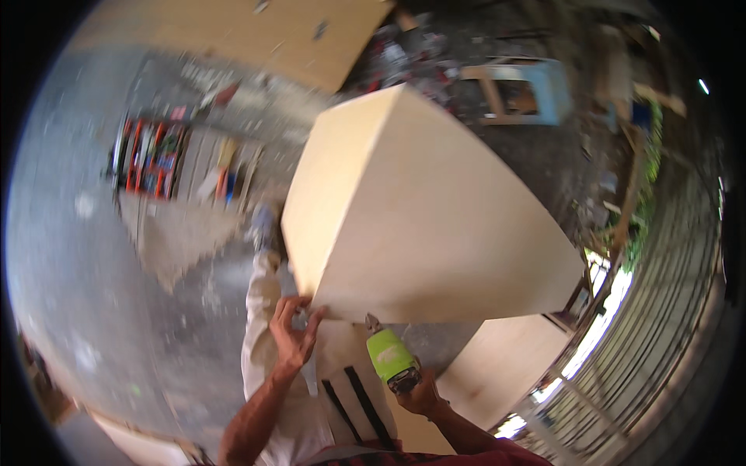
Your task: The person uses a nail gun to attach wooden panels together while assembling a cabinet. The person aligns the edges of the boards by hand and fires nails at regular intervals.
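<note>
Holding a green drill (391,356) close to the lower edge of a pale box (443,217)

Clock positions read from the centre of the view.

Box: fills the middle; two flat, wood-toned faces visible, meeting along an edge that runs from about 12 down to 7.

Right hand (420,394): between 5 and 6, closed around the drill. Drill body at 6, nose angled toward 11, its tip at the box's lower edge; contact cannot be told.

Left hand (291,338): at 7, fingers bent, thumb tip at the box's lower corner. Whether it pinches the edge: cannot tell.

Surroundings: trouser leg (260,311) between 7 and 8, foot at 9 just beside the box. Jagged-edged board (183,241) at 9, well apart from the box; orange-framed organizer (158,159) between 9 and 10. Tan panel (233,35) at 11. Blue-and-wood piece (549,89) near 2. Greenery (651,171) near 3. Pale panel (501,365) between 4 and 5, below the box.
</note>
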Motion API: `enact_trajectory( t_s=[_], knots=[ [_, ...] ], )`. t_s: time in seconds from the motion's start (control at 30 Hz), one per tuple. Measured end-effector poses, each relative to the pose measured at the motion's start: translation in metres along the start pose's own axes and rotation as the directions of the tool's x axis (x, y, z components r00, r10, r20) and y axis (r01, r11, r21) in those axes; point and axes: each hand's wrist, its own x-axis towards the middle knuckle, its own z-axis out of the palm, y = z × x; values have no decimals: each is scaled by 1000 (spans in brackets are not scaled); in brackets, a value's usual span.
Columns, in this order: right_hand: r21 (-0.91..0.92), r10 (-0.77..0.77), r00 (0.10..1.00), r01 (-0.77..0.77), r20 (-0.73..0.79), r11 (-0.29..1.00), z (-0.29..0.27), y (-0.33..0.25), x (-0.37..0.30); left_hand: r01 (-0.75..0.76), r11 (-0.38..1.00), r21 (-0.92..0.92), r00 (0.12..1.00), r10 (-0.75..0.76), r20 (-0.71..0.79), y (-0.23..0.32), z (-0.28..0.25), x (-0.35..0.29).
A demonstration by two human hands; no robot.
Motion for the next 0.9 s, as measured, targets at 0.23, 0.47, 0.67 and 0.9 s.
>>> enact_trajectory(
  t_s=[0.23, 0.47, 0.67, 0.9],
  knots=[
    [-9, 373, 850, -405, -371, 914, 0, 38, -74, 56, 990, 127, 992, -70, 107, 2, 19, 13],
    [142, 413, 801, -391, -435, 909, 56, 63, -110, -352, 820, 452, 867, 103, 488, 2, 33, 60],
    [126, 140, 585, -65, -799, 990, 71, 47, 12, -702, 638, 317, 553, 208, 807, 66, 104, 71],
    [-29, -7, 282, -76, -959, 997, 73, -17, 198, -842, 480, 247, 346, 128, 929, 96, 126, 111]
  ],
)
